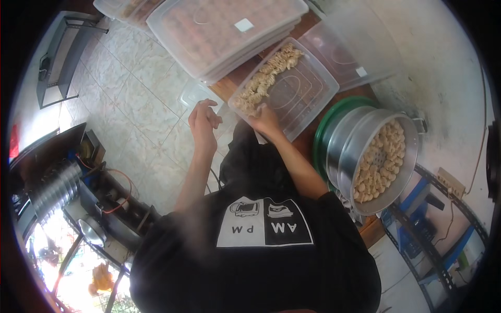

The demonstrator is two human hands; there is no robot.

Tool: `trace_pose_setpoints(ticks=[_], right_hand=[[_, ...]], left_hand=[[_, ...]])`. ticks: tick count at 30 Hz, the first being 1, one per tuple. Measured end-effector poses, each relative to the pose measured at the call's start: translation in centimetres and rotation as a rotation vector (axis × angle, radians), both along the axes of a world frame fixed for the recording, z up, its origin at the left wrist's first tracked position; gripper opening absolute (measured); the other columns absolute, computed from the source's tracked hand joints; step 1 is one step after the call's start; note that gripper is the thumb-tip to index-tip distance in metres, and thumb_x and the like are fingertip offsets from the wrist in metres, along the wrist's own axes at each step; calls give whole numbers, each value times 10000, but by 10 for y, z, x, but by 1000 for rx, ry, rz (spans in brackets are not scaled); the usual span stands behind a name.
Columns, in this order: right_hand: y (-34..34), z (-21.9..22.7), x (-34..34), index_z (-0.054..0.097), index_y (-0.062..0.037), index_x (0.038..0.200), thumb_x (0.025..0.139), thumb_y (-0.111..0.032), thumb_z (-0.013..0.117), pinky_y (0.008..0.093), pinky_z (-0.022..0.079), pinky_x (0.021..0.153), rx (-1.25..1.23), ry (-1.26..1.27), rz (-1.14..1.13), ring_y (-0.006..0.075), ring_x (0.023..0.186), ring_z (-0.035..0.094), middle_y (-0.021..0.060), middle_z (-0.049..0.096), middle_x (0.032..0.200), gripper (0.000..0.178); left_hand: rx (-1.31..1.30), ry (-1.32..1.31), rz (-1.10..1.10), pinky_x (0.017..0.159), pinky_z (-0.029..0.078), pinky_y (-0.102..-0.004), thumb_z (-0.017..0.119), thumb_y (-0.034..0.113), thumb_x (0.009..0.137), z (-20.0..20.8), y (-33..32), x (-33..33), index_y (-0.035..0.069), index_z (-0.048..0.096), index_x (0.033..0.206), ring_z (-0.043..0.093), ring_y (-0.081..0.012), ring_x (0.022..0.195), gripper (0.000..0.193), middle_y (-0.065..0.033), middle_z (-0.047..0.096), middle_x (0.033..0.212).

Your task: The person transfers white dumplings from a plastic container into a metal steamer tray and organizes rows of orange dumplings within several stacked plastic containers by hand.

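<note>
My right hand point(265, 123) reaches over the near rim of a clear plastic tub point(305, 101), its fingers closed at the near end of a row of pale, wrinkled dumplings point(263, 75). What those fingers hold is hidden. The dumplings line the tub's left side, and the rest of its bottom shows bare. To the left, outside the tub, my left hand point(204, 119) is raised with loosely bent fingers apart and nothing visible in it. On my right a large metal steamer pot point(342, 151) stands tilted in view, with many similar dumplings point(383, 161) on its perforated tray.
Stacked, lidded clear tubs point(229, 31) stand beyond my hands. A translucent lid point(347, 49) leans right of the open tub. The pot sits by a green basin point(326, 122). A dark metal rack point(433, 229) is at lower right, a stove point(112, 193) at left.
</note>
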State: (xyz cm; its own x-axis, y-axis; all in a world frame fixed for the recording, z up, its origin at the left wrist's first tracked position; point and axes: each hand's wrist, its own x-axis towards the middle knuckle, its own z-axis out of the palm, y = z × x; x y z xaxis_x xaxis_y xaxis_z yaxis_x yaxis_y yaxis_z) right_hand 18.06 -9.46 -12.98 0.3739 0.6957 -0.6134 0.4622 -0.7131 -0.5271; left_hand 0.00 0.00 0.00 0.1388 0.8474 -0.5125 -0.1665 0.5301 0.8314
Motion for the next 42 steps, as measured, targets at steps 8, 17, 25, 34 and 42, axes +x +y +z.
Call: trace_pose_setpoints(ticks=[8, 17, 25, 34, 42], right_hand=[[10, 38, -14, 629, -1, 1039, 749, -253, 845, 417, 566, 818, 255, 82, -409, 313, 887, 730, 167, 735, 968, 441], [1, 203, 32, 671, 15, 1106, 844, -113, 776, 343, 562, 745, 694, -188, -100, 277, 849, 730, 129, 672, 1089, 310], [-108, 205, 57, 702, -1, 823, 1070, -512, 428, 496, 489, 633, 472, -438, -522, 423, 694, 676, 235, 647, 682, 631], [-248, 260, 148, 651, 22, 682, 1035, -230, 513, 460, 484, 520, 831, -676, -469, 388, 539, 639, 225, 608, 593, 455], [-387, 189, 296, 738, 1, 729, 1024, -360, 541, 507, 554, 628, 74, -806, -45, 393, 654, 704, 229, 674, 667, 506]], left_hand=[[-50, 61, -165, 719, 506, -333, 515, 228, 997, -41, 39, 5, 4, 673, 1067, 550, -150, 665, 283, -35, 554, 706], [-597, -456, -493, 942, 537, -419, 460, 419, 1053, -19, 3, 125, 24, 642, 1195, 660, -238, 1050, 457, -114, 686, 1133], [-222, -641, -645, 965, 499, -396, 370, 433, 1085, 44, -94, 201, 20, 619, 1047, 662, -233, 927, 484, -111, 680, 971], [215, -571, -636, 1167, 376, -424, 308, 487, 1117, 114, -249, 254, -41, 580, 1355, 546, -304, 1330, 640, -184, 616, 1370], [153, -40, -427, 840, 521, -341, 487, 308, 1066, 48, -208, 211, -7, 655, 1149, 635, -174, 857, 367, -64, 645, 922]])
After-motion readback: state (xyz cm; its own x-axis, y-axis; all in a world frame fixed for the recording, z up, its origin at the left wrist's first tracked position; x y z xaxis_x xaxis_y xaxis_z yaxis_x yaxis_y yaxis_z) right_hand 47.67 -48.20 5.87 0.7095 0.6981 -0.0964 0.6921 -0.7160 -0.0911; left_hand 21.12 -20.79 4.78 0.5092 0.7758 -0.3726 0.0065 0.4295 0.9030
